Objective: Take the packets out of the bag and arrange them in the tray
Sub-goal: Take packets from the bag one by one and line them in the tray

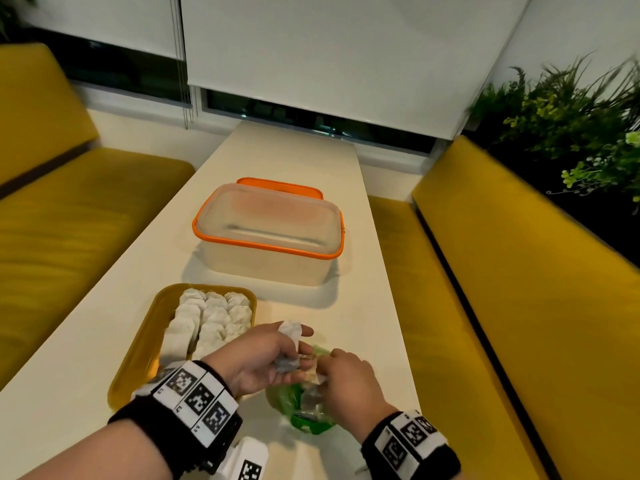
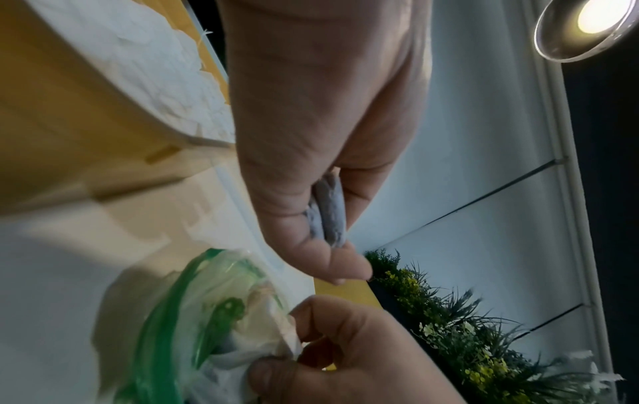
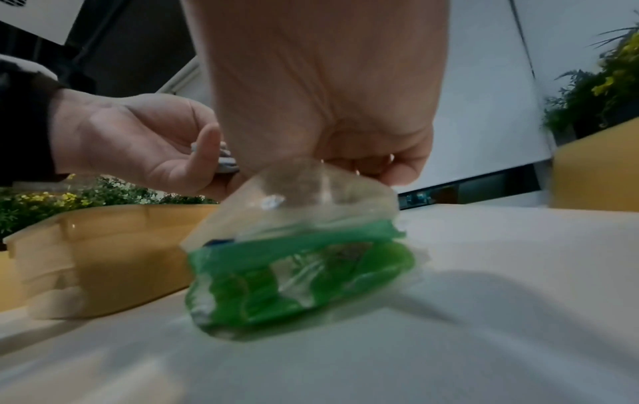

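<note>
Two packets (image 1: pixel 289 344) sit pinched in the left hand (image 1: pixel 258 358), just right of the yellow tray (image 1: pixel 145 344), long axes pointing away. Right hand (image 1: pixel 346 379) grips the green bag (image 1: pixel 301 407) mouth on the table (image 1: pixel 86 341). Left is nearer; placement probably next.

The person is wearing a broad black fabric band around the left wrist (image 1: pixel 194 407), and it is carrying a row of white rectangular tiles, each showing a black square coded marker. A white boxy camera housing (image 1: pixel 247 460) with another black marker on its face is hanging below that band. A matching black fabric band on the right wrist (image 1: pixel 412 445) is likewise bearing white tiles printed with black square markers and small black digits. Both forearms are showing bare above the bands, and the left hand (image 1: pixel 259 355) and right hand (image 1: pixel 349 379) are going ungloved, without rings.
</note>
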`<state>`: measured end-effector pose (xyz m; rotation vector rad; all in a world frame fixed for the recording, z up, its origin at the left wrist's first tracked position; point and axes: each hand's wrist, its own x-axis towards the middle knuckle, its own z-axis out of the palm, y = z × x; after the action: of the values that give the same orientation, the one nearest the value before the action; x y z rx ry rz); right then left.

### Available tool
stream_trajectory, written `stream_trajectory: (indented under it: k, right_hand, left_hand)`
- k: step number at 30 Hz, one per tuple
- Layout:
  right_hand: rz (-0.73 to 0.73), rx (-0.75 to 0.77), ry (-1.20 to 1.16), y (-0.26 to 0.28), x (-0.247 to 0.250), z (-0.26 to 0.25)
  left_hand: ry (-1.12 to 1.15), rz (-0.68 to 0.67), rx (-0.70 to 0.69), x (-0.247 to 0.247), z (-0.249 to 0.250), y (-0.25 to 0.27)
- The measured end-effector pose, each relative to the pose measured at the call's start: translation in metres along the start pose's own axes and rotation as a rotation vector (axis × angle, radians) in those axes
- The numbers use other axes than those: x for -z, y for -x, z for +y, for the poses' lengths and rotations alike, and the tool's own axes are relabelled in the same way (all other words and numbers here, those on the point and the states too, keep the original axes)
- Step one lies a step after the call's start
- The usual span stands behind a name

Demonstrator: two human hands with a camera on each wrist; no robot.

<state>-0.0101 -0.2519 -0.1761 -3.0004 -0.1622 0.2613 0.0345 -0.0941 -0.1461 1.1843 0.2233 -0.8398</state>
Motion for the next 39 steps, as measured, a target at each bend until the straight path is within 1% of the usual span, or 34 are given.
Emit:
stream_trajectory:
  k: [2, 4, 6, 10, 12, 14, 17, 19, 21, 23, 24, 26, 29, 31, 33, 35, 37, 39]
  right_hand:
    - [0.005, -0.029, -0.131, 0.001, 0.004, 0.002]
    - [0.012, -0.058, -0.376, 0.003, 0.008, 0.009]
    - [0.028, -0.082, -0.535, 0.004, 0.01, 0.012]
    - [0.084, -0.142, -0.666, 0.006, 0.008, 0.018]
    - [0.092, -0.152, -0.695, 0.007, 0.01, 0.023]
    - [0.093, -0.166, -0.777, 0.01, 0.014, 0.026]
    - [0.085, -0.181, -0.974, 0.015, 0.024, 0.027]
    - [0.098, -0.173, -1.063, 0.018, 0.033, 0.028]
    - [0.104, -0.158, -1.129, 0.02, 0.044, 0.026]
    - [0.081, -0.124, -1.179, 0.019, 0.056, 0.021]
    - [0.059, -0.098, -1.186, 0.019, 0.062, 0.017]
    - [0.006, -0.044, -1.154, 0.016, 0.07, 0.007]
    - [-0.054, -0.004, -1.086, 0.01, 0.075, -0.005]
    - [-0.059, -0.009, -1.047, 0.006, 0.073, -0.012]
    - [-0.01, -0.008, -0.884, 0.001, 0.072, -0.02]
    - [0.006, 0.018, -0.767, -0.003, 0.071, -0.027]
    - [-0.007, 0.075, -0.706, -0.006, 0.07, -0.04]
    - [0.024, 0.157, -0.578, -0.011, 0.072, -0.056]
  left_hand:
    - [-0.012, 0.026, -0.015, 0.001, 0.0, -0.001]
    - [-0.005, 0.072, -0.041, -0.001, 0.001, -0.001]
    - [-0.01, 0.123, -0.068, -0.003, 0.001, -0.003]
    - [-0.027, 0.195, -0.092, -0.007, -0.002, -0.007]
    - [-0.023, 0.206, -0.083, -0.009, -0.003, -0.007]
    - [-0.002, 0.214, -0.062, -0.009, -0.005, -0.008]
    - [0.036, 0.206, -0.028, -0.01, -0.006, -0.008]
    - [0.033, 0.177, 0.0, -0.012, -0.005, -0.006]
    - [0.05, 0.113, 0.038, -0.014, -0.005, -0.003]
    - [0.059, -0.006, 0.106, -0.016, -0.002, 0.002]
    - [0.056, -0.076, 0.13, -0.016, -0.002, 0.006]
    - [0.078, -0.172, 0.129, -0.016, 0.0, 0.013]
    - [0.072, -0.281, 0.058, -0.01, 0.001, 0.02]
    - [0.034, -0.319, 0.048, -0.004, -0.001, 0.025]
    - [0.009, -0.3, 0.042, 0.001, -0.002, 0.03]
    - [-0.039, -0.239, 0.019, 0.003, -0.001, 0.035]
    - [-0.151, -0.173, -0.041, 0.01, -0.001, 0.041]
    - [-0.209, -0.138, -0.073, 0.019, 0.001, 0.049]
